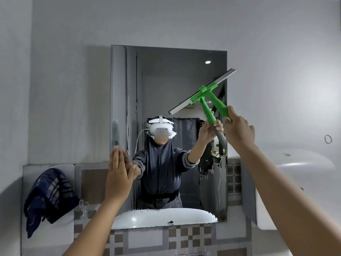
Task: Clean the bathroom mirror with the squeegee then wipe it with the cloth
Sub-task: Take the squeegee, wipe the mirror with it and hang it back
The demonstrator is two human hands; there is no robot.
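From my head camera, I face a frameless mirror (184,74) on a grey wall. My right hand (239,127) is raised toward its right edge, fingers clenched around the green handle of the squeegee (207,93). The blade is tilted, its high end past the mirror's right edge and its low end over the glass. It seems to lie against the glass, since its reflected handle meets it at the head. My left hand (118,174) is flat and released, fingers straight and together, resting against the mirror's lower left edge and grasping nothing.

To do this stroke well, I judge I should level the blade, bring its whole length inside the glass, press evenly and pull in one overlapping pass. Dark vertical streaks run down the left part of the mirror, so that strip likely still needs passes.

The cloth (48,198), dark blue with pale checks, hangs on the tiled wall at lower left, well apart from the mirror and untouched. A white basin (295,174) sticks out at the right, near my right forearm. It could catch my elbow on low strokes. My flat left hand may leave prints on the glass and sits where the squeegee must pass, so I should lift it away. Below the mirror are brown and grey checked tiles (188,239).
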